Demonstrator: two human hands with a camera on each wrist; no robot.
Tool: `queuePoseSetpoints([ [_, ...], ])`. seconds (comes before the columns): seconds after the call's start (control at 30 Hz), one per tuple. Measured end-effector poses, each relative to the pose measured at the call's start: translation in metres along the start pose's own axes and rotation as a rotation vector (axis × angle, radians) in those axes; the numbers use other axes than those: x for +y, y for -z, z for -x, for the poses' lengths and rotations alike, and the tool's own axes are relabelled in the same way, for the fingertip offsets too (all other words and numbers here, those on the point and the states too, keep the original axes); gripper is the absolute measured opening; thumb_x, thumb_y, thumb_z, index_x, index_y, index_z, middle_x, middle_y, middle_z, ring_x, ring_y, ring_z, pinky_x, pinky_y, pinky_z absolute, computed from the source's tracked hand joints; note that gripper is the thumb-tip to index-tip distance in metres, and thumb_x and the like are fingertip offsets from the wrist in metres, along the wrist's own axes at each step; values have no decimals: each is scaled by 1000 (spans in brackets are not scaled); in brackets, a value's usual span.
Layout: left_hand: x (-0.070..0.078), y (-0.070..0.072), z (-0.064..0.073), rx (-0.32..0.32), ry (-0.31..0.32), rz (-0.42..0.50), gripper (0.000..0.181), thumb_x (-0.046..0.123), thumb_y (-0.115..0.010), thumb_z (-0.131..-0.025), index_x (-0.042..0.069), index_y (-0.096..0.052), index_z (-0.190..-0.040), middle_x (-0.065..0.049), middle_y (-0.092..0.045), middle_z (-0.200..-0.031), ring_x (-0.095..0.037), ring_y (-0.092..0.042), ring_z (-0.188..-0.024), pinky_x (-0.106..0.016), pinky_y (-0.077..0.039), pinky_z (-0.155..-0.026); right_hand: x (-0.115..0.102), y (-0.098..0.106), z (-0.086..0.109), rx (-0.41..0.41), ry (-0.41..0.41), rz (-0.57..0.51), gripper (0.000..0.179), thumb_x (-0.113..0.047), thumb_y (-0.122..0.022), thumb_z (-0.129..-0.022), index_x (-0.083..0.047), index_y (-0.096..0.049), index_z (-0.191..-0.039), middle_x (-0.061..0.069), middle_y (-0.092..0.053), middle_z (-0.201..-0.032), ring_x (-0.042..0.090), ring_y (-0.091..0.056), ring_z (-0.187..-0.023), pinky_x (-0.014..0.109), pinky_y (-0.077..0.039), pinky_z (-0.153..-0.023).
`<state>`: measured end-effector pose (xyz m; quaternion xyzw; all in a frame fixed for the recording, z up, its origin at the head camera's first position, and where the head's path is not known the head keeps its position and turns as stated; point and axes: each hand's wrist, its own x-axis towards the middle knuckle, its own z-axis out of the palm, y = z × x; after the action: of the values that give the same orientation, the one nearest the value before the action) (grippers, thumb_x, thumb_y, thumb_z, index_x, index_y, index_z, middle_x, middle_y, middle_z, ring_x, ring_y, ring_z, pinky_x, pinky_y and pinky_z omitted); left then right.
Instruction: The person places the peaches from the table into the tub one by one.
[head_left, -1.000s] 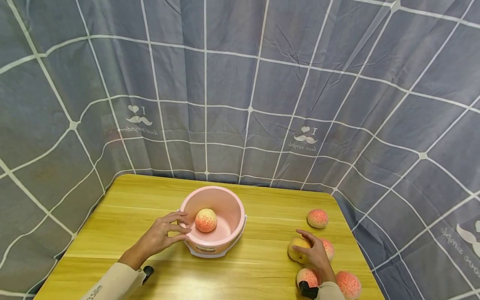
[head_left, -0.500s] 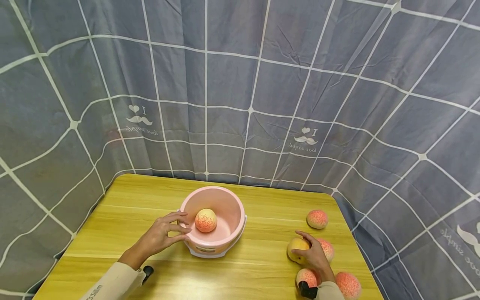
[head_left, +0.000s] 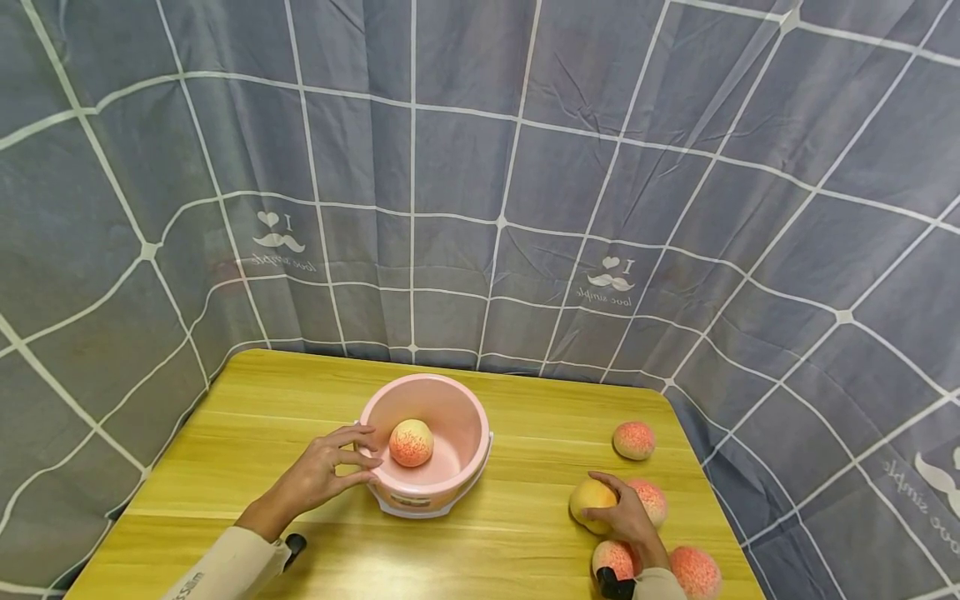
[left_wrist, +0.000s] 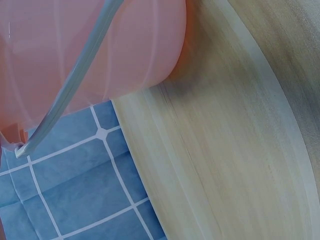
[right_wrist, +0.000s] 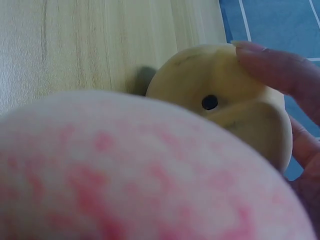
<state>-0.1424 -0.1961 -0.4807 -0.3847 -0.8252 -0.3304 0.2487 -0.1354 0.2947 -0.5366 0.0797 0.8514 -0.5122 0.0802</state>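
Observation:
A pink bucket stands on the table with one red-speckled peach inside. My left hand holds the bucket's left rim, fingertips over the edge and thumb low on the outer side. Over at the right, my right hand grips a yellow peach between thumb and fingers. The right wrist view shows this yellow peach with its crease and a dark dot, while a speckled peach close to the camera covers part of it. The left hand's fingers are outside the left wrist view.
Around the right hand lie more speckled peaches: one behind it, one beside its knuckles, one by the wrist and one near the sleeve. The bucket's pale handle hangs down its side. A grey checked curtain surrounds the wooden table.
The yellow peach has shifted slightly left with my right hand, whose fingers have drawn closer round it. My left hand and the bucket stay put.

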Motion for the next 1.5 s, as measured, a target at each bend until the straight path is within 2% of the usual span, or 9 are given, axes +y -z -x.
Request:
queuePoseSetpoints([
  [0.33, 1, 0, 1, 0, -2, -5, 26, 6, -87, -61, 12, -79, -85, -10, -68, -106, -35, -62, -101, -10, -38, -101, 0, -1, 2, -23, -2, 9, 73, 11, -78, -69, 4, -50, -135, 29, -49, -132, 32, -59, -101, 40, -54, -76],
  [0.6, 1, 0, 0, -8, 8, -11, 28, 7, -87, -61, 14, -80, -86, -9, -68, -106, -36, -62, -102, -18, -44, -100, -1, 0, 3, -14, -15, 24, 73, 8, -80, -68, 2, -51, -135, 29, -47, -135, 32, -59, -103, 41, -54, -77],
  [0.97, 0, -1, 0, 0, 0, 1, 28, 6, -87, -60, 13, -79, -86, -8, -68, -105, -36, -62, -102, -11, -38, -102, -3, -1, 5, -7, -12, 27, 73, 5, -80, -70, 2, -50, -136, 27, -50, -133, 29, -61, -99, 40, -55, -76],
  [1.27, 1, 0, 0, -8, 15, -15, 28, 6, -87, -60, 12, -79, -86, -9, -68, -107, -38, -62, -103, -29, -51, -96, -3, -1, 2, 7, -11, 31, 72, 3, -80, -71, 1, -51, -137, 25, -54, -128, 28, -62, -98, 39, -55, -75],
  [1.5, 1, 0, 0, -4, 5, -8, 27, 6, -87, -60, 11, -79, -86, -9, -68, -106, -38, -62, -102, -16, -41, -102, -9, 0, 0, 16, 6, 38, 72, 1, -81, -71, 1, -51, -136, 25, -54, -129, 29, -61, -98, 40, -55, -74],
])
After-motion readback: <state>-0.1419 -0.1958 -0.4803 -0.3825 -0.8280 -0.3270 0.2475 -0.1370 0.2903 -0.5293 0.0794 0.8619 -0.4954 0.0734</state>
